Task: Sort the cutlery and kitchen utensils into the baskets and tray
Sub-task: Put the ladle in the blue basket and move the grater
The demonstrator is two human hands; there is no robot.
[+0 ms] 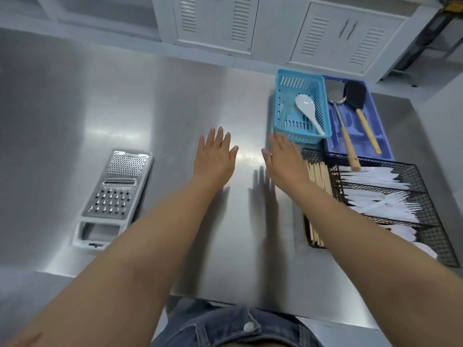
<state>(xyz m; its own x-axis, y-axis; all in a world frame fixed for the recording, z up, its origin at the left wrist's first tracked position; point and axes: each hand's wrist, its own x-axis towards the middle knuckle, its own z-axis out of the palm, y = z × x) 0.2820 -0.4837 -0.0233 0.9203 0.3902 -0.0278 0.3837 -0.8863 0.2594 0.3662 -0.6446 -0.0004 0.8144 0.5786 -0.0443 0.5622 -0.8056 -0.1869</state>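
Observation:
My left hand [215,156] and my right hand [283,162] hover flat over the middle of the steel table, fingers straight, holding nothing. A flat metal grater [114,196] in a white frame lies to the left of my left hand. To the right stands a light blue basket [284,96] with a white spoon [309,112] in it. Behind it a purple tray [385,149] holds a metal spatula [342,126] and a black spatula [360,111] with wooden handles. A black wire basket [437,234] holds wooden chopsticks [319,176] and white plastic cutlery [375,196].
The steel table [150,108] stretches bare to the left and far side. White louvred cabinets [250,23] stand behind it. The table's near edge runs just above my denim clothing [225,329].

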